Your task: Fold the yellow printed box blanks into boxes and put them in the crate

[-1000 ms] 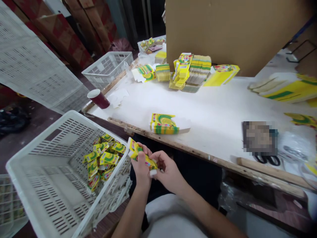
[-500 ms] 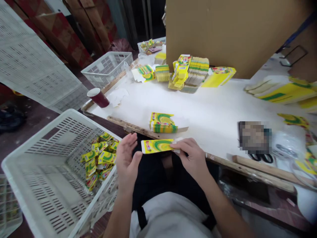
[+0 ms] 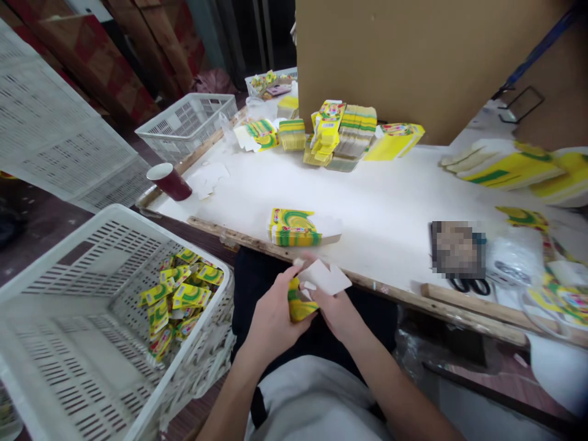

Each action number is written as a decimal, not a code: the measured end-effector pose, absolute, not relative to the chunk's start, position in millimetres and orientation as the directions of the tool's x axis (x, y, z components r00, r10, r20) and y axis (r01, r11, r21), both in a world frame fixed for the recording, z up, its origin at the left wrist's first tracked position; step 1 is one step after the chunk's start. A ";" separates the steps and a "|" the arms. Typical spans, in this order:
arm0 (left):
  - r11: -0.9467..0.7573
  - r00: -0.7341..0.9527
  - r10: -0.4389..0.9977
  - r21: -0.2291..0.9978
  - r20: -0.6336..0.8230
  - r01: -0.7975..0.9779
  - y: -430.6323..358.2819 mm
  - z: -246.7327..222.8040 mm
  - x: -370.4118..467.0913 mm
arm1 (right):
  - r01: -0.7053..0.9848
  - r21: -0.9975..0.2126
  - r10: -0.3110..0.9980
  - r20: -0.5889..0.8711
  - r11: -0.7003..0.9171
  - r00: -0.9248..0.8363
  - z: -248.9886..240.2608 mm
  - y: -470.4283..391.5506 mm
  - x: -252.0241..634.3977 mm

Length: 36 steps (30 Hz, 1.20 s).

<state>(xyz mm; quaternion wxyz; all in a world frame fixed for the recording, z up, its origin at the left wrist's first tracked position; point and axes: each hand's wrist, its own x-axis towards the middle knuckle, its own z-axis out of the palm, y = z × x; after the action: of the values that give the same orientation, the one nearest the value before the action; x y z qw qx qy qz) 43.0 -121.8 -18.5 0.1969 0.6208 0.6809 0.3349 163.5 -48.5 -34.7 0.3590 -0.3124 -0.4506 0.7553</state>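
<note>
Both hands hold one small yellow-and-green carton over my lap, just below the table's front edge. My left hand cups its printed side from the left. My right hand grips it from the right, with the carton's white flaps sticking up above the fingers. A short stack of flat cartons lies on the white table right in front of the hands. A white slotted crate at my left holds several folded cartons.
A dark red cup stands at the table's left corner. More carton stacks sit at the back before a big cardboard sheet. Scissors and yellow packs lie right. An empty crate stands behind left.
The carton I was handling by the crate's edge is gone from my hands. My right hand brought a flat carton from the table; now both hands hold it with its flaps up.
</note>
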 end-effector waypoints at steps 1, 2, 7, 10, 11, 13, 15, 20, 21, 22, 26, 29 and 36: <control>-0.038 -0.127 0.974 0.689 0.187 0.724 -121.5 -20.2 44.6 | -0.261 -0.861 0.759 -0.197 -0.436 -0.621 -37.0 -48.8 161.5; -0.068 -0.118 0.967 0.678 0.224 0.732 -121.1 -21.7 45.7 | -0.257 -0.829 0.711 -0.219 -0.497 -0.669 -39.0 -48.6 159.7; -0.015 -0.181 0.957 0.663 0.226 0.749 -119.8 -23.5 42.6 | -0.245 -0.873 0.734 -0.170 -0.422 -0.657 -44.0 -46.2 157.2; 0.054 -0.189 0.976 0.710 0.112 0.702 -119.2 -25.1 40.1 | -0.135 -0.987 0.751 0.020 -0.091 -0.660 -38.3 -50.0 161.3; 0.060 -0.187 0.978 0.725 0.097 0.687 -118.8 -26.5 39.9 | -0.085 -0.995 0.725 0.100 0.057 -0.682 -35.7 -51.9 162.9; 0.045 -0.193 0.975 0.745 0.113 0.665 -118.2 -30.0 40.1 | -0.005 -0.956 0.650 0.203 0.293 -0.733 -32.1 -54.7 165.4; 0.024 -0.217 0.961 0.730 0.172 0.683 -117.8 -32.4 39.7 | 0.039 -0.921 0.624 0.231 0.387 -0.747 -32.9 -54.6 166.9; 0.140 -0.311 0.929 0.588 0.200 0.796 -120.2 -26.2 28.9 | 0.091 -0.955 0.832 0.196 0.281 -0.519 -43.8 -44.3 171.8; 0.140 -0.306 0.935 0.600 0.182 0.787 -121.2 -23.7 25.9 | 0.086 -0.960 0.834 0.184 0.265 -0.520 -44.3 -42.4 173.4; 0.128 -0.294 0.940 0.623 0.171 0.772 -122.3 -21.2 23.0 | 0.084 -0.959 0.813 0.181 0.271 -0.554 -43.7 -41.0 175.1; 0.092 -0.285 0.939 0.656 0.193 0.749 -126.7 -13.0 16.2 | 0.110 -0.909 0.679 0.216 0.403 -0.702 -33.2 -35.7 183.7; 0.085 -0.256 0.953 0.665 0.163 0.742 -128.5 -9.1 15.4 | 0.086 -0.888 0.605 0.235 0.453 -0.761 -22.3 -28.1 191.0; 0.103 -0.282 0.943 0.647 0.178 0.755 -120.6 -5.9 22.7 | 0.140 -0.923 0.758 0.201 0.359 -0.620 -23.8 -35.4 174.6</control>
<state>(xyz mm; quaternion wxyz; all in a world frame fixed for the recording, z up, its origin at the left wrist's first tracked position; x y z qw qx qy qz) 22.7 -120.6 -5.9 0.1418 0.5822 0.7291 0.3307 174.6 -35.4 -23.8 0.3201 -0.2955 -0.7596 0.4829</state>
